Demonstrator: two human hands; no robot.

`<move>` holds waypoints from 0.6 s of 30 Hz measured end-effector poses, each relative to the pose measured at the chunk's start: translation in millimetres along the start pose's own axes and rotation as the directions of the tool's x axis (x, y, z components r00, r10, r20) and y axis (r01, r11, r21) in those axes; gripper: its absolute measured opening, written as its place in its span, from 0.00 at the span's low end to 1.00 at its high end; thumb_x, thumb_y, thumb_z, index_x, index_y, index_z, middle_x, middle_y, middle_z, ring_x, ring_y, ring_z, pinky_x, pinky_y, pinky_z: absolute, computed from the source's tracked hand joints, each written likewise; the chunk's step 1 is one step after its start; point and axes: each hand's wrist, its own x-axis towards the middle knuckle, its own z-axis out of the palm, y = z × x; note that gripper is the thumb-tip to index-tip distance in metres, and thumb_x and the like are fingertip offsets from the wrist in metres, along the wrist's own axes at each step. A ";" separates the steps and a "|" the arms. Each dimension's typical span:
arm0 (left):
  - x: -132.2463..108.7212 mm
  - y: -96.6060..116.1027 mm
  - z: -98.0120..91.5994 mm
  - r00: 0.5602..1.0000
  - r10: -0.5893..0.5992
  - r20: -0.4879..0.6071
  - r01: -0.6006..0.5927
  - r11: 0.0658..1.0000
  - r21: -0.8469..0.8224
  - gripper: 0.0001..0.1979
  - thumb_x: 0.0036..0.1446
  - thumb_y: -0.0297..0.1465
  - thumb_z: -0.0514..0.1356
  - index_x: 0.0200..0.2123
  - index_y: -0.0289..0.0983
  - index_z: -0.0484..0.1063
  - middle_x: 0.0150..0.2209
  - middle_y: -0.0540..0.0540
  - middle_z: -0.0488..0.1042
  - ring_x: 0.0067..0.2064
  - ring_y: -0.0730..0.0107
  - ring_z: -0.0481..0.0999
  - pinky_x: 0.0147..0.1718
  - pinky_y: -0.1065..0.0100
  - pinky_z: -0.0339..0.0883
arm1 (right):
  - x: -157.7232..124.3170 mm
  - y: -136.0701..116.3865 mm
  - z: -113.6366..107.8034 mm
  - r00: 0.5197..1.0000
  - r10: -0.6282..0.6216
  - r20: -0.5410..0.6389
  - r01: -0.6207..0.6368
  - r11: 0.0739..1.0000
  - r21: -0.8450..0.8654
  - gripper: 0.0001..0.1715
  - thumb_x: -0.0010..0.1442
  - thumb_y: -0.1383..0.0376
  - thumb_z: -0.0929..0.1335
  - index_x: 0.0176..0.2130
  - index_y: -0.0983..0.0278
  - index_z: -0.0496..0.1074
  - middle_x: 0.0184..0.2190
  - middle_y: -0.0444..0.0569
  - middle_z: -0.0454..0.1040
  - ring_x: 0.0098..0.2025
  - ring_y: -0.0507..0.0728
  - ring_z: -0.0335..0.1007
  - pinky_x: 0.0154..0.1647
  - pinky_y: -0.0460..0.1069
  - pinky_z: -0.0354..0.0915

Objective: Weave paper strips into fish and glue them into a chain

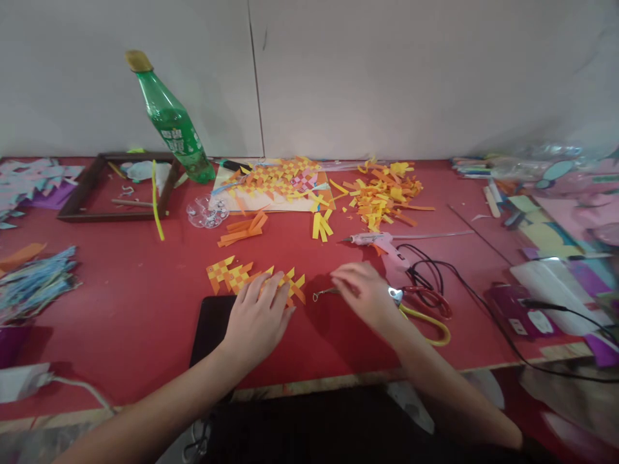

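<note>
My left hand point(258, 316) lies palm down with its fingers stretched out over a woven band of yellow and orange paper strips point(225, 274), pressing it against the red table. Under the left wrist is a flat black device point(210, 322). My right hand point(362, 293) hovers just right of the band, fingertips pinched together; whether something is between them is hidden. A thin metal piece with a small loop end point(316, 296) shows beside these fingertips. Partly behind the right hand lie scissors with red and yellow handles point(438, 338).
Behind the hands are loose orange strips point(244, 229), a paper-strip heap point(382, 196), a pale board point(246, 203) and a pink glue gun point(384, 243) with a black cord. A green bottle point(174, 125) and a brown frame point(106, 216) stand back left; a purple box point(517, 312) is right.
</note>
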 end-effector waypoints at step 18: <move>-10.2 -13.6 12.7 0.995 0.087 0.038 -0.080 0.983 -0.166 0.19 0.64 0.35 0.55 0.55 0.37 0.72 0.55 0.39 0.75 0.58 0.48 0.71 0.56 0.49 0.68 | 17.3 81.0 -48.9 0.840 0.543 -0.006 -0.538 0.834 0.124 0.13 0.55 0.55 0.66 0.33 0.62 0.69 0.24 0.47 0.72 0.24 0.55 0.68 0.26 0.49 0.63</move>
